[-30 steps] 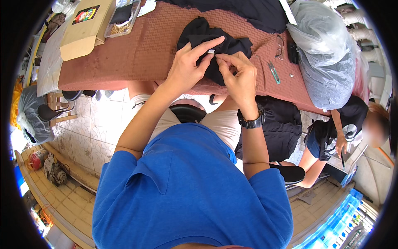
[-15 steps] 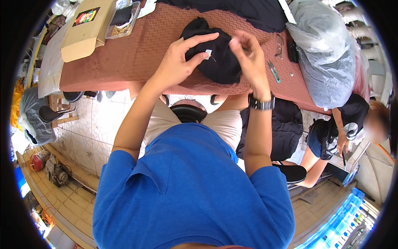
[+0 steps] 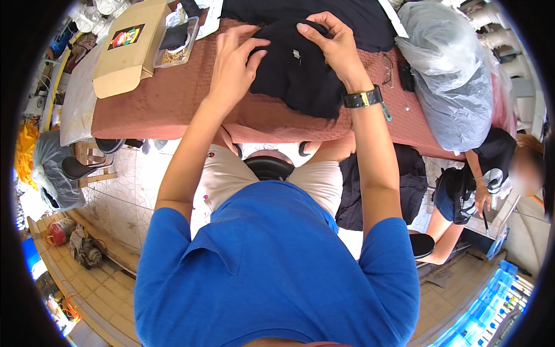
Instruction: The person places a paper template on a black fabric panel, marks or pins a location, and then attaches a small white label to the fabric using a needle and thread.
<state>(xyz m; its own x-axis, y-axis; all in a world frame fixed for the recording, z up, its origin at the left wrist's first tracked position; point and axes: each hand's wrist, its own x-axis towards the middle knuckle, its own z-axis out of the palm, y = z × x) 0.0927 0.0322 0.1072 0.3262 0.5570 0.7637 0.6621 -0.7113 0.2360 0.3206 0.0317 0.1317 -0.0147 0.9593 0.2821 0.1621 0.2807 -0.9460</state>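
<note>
On worktop [image 3: 162,103], black cloth [image 3: 289,81], slanting toward near right; at its left edge, left hand [image 3: 231,63] with parted fingers; over its far part, right hand [image 3: 341,53], hard to tell whether pinching; between both, nearer right, white tag [image 3: 296,54]

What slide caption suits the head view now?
Left hand and right hand at a black cloth bearing a small white tag, over a reddish-brown tablecloth.
</note>
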